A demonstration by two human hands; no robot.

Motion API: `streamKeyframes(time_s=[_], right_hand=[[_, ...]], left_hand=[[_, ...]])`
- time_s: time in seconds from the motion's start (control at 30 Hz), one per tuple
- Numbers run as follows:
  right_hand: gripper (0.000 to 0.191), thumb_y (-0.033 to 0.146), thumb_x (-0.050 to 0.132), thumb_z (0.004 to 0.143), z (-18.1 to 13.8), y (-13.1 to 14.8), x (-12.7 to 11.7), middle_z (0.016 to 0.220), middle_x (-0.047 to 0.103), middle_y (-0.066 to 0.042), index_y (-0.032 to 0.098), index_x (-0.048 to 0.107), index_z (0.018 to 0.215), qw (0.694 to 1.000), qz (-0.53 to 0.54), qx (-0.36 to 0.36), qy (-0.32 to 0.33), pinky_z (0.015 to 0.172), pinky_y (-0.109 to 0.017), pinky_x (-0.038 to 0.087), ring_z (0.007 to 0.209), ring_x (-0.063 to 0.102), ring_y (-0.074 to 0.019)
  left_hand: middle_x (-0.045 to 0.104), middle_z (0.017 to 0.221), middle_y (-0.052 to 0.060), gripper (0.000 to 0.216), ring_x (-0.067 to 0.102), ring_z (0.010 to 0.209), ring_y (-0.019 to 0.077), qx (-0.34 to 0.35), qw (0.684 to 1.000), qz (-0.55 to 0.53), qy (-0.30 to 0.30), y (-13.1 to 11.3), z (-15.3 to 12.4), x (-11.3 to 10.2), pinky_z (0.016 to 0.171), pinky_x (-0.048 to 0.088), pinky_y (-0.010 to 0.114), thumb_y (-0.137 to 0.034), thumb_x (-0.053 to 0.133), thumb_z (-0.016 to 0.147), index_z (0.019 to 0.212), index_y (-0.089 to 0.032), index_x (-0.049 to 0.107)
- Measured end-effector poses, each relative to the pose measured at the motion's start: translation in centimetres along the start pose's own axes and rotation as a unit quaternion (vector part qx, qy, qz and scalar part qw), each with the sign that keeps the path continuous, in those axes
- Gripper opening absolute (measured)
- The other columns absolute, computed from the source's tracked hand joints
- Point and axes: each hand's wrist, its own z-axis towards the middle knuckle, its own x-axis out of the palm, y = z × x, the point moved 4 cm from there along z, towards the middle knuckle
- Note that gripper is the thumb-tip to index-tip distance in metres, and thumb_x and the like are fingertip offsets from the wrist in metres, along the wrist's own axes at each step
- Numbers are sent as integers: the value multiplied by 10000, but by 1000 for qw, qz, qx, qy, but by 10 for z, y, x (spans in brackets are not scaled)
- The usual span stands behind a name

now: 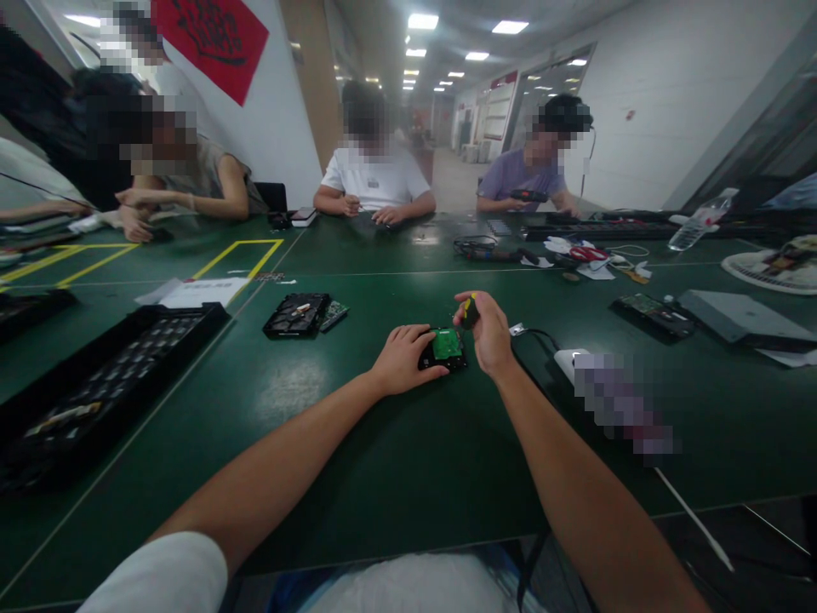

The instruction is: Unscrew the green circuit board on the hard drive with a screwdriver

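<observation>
A small hard drive [454, 361] with a green circuit board facing up lies flat on the table in front of me. My left hand [407, 359] grips its left side, fingers along the far edge and thumb along the near edge. In my right hand [488, 332] is a screwdriver [471, 312] with a black and yellow handle, held just above the drive's right end. The screwdriver's tip is too small to make out against the board.
A black tray [185, 336] stands at left, near a black drive part [297, 314] and a loose circuit board [334, 316]. Right of my hand lie a cable [536, 333], a blurred white device [568, 366], another drive [652, 315] and a grey box [746, 317]. Several people sit opposite.
</observation>
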Motion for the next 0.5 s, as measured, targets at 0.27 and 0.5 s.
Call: streamKeyframes(time_s=[0.27, 0.5], right_hand=[[326, 576, 723, 958, -1, 3, -1, 768, 664, 29, 256, 687, 902, 998, -55, -24, -20, 727, -292, 502, 726, 629, -145], [433, 701, 639, 965, -1, -4, 3, 653, 545, 59, 270, 637, 930, 999, 42, 18, -4, 634, -309, 504, 593, 593, -148]], left_hand=[[571, 1556, 165, 806, 515, 1448, 391, 1, 1000, -3, 1, 1, 1, 2, 1233, 370, 602, -740, 723, 898, 1502, -220, 602], [571, 1556, 171, 818, 514, 1448, 387, 2, 1000, 3, 0, 1, 0, 2, 1228, 373, 595, -742, 716, 903, 1508, -205, 593]])
